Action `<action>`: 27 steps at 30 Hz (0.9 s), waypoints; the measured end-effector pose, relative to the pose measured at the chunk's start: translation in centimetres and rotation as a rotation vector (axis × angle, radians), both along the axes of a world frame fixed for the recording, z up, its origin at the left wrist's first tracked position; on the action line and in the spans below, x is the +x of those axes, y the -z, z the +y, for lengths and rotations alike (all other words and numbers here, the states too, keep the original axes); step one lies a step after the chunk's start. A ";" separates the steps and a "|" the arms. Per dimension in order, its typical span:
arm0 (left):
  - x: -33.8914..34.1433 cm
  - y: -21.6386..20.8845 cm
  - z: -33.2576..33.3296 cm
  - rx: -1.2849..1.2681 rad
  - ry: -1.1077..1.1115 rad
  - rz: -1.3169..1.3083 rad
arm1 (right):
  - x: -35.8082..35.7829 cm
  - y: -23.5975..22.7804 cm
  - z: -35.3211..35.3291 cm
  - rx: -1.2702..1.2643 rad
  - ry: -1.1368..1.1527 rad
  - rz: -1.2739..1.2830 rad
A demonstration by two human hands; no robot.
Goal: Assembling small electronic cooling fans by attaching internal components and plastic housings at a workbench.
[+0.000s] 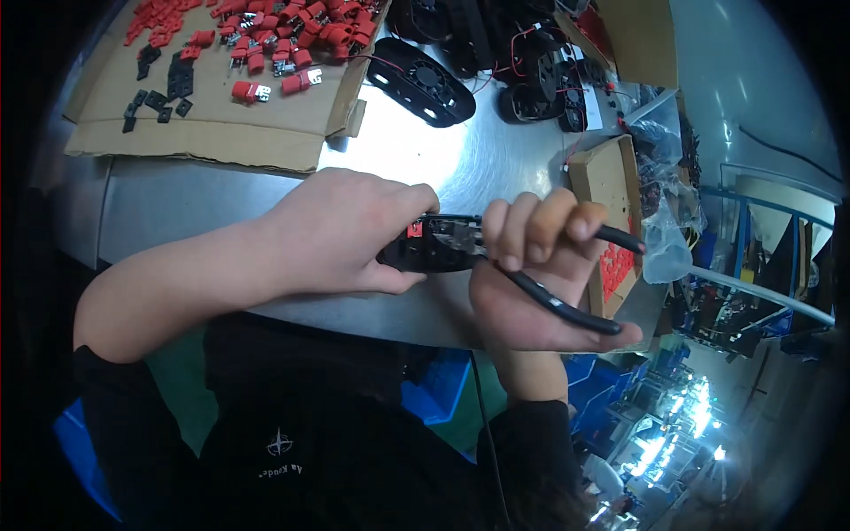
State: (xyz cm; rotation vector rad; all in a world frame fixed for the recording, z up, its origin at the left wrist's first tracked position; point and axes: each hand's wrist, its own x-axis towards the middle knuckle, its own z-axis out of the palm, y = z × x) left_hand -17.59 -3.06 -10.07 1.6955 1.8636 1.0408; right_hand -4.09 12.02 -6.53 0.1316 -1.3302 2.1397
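My left hand [350, 221] is wrapped round a black plastic housing [410, 258], which it steadies above the near edge of the metal table. A small red part [414, 230] shows in that housing; much of the rest is hidden by my fingers. In my right hand [522, 305] is a pair of pliers with black handles [575, 311], the handles spread apart between fingers and palm. The metal head of the pliers [460, 235] is at the housing, beside the red part. Exactly what the jaws touch cannot be made out.
A cardboard tray [204, 146] at the far left bears a heap of red connectors [292, 35] and small black pieces [164, 97]. Black fan housings [425, 81] with red wires lie at the back. On the right stands a cardboard box [611, 181] with red parts, next to clear plastic bags [664, 239].
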 end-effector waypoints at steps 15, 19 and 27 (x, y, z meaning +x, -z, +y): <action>0.5 0.1 0.4 -0.053 -0.027 0.215 | -0.4 1.1 -0.5 -0.102 0.154 -0.025; 1.1 -0.1 0.4 -0.047 -0.048 0.286 | -0.5 1.6 -0.5 -0.278 0.074 0.057; 1.3 -0.2 1.1 0.243 -0.156 0.593 | -1.0 2.1 0.1 -0.371 0.261 -0.153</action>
